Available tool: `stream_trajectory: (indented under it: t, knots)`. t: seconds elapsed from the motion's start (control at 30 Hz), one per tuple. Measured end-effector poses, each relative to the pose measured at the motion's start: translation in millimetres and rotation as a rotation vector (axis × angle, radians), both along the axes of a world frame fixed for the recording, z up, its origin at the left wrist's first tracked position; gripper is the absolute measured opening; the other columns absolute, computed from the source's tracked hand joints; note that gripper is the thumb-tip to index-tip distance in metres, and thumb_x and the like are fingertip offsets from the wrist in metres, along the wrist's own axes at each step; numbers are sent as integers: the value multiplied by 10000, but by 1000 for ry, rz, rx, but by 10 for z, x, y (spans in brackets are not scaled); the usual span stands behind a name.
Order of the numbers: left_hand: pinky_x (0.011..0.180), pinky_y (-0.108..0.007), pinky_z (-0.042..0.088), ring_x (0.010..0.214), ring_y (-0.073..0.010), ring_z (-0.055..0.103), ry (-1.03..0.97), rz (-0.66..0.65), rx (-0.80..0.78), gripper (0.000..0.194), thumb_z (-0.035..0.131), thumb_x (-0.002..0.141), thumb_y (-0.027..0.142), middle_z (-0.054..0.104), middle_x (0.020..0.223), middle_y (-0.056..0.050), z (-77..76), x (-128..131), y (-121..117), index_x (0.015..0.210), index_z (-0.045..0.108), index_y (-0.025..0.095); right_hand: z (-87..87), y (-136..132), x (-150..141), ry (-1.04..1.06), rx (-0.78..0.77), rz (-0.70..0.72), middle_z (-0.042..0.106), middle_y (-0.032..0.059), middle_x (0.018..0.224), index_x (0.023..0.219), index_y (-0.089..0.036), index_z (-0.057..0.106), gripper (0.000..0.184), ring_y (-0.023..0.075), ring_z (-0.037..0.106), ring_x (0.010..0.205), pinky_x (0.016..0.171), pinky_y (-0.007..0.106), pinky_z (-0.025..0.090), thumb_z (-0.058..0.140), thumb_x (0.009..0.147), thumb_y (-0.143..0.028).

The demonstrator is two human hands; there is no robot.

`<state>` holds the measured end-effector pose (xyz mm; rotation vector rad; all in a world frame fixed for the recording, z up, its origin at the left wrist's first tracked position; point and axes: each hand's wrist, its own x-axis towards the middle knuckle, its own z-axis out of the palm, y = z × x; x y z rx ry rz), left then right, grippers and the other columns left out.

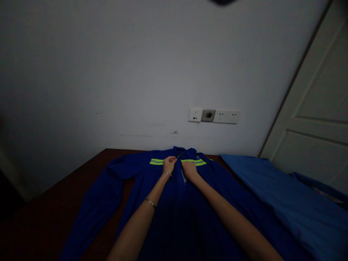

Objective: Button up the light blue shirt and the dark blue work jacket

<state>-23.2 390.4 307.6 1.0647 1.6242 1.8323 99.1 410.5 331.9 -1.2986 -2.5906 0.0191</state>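
Note:
A dark blue work jacket [152, 188] with yellow-green reflective chest bands lies spread on a dark red-brown table, its collar toward the wall. My left hand [169, 165], with a bracelet at the wrist, pinches the jacket's front edge just left of the front opening. Across the opening, my right hand [189, 170] is closed on the other front edge, at the level of the band. The fingertips of the right hand are hidden. One sleeve [95, 199] stretches down to the left; the right side of the jacket runs beneath my right forearm.
Light blue cloth [282, 195] lies on the right, touching the jacket's side. The table [67, 181] meets a grey wall holding a row of sockets [225, 116]. A pale panelled door [315, 119] stands at the right.

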Motion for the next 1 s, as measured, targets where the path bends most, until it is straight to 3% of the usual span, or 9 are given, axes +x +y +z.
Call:
stream_trajectory:
  t: [0.27, 0.43, 0.57, 0.83, 1.0]
  knots:
    - [670, -256, 471, 671, -153, 618, 50, -29, -32, 79, 652, 635, 137, 684, 700, -64, -21, 153, -20, 697, 691, 108, -1, 304, 522, 503, -177, -39, 691, 94, 798, 804, -118, 691, 273, 186, 638, 767, 679, 242, 471, 441, 815, -228]
    - [676, -237, 465, 680, -135, 608, 155, -8, -31, 53, 636, 660, 142, 675, 705, -44, -9, 265, -12, 688, 674, 120, -110, 409, 638, 819, -357, -50, 679, 52, 726, 849, -109, 689, 291, 154, 616, 604, 498, 231, 505, 477, 779, -296]
    - [686, -236, 462, 694, -128, 603, 329, -41, -60, 69, 608, 674, 113, 672, 732, -46, -4, 351, 44, 713, 665, 110, -184, 447, 659, 1000, -475, -32, 661, 32, 705, 811, -122, 693, 278, 127, 598, 592, 465, 215, 521, 554, 724, -347]
    - [725, -238, 457, 740, -125, 602, 488, -137, -18, 81, 572, 714, 125, 668, 764, -34, -50, 373, 131, 746, 647, 123, -236, 484, 635, 1042, -557, 55, 633, 13, 683, 749, -140, 691, 267, 119, 575, 592, 488, 236, 530, 569, 690, -370]
    - [732, -239, 466, 745, -128, 607, 512, -170, -35, 91, 564, 731, 137, 671, 775, -44, -71, 347, 142, 763, 647, 117, -242, 429, 538, 962, -504, 88, 635, 20, 626, 684, -137, 682, 258, 141, 568, 568, 526, 257, 498, 572, 684, -371]
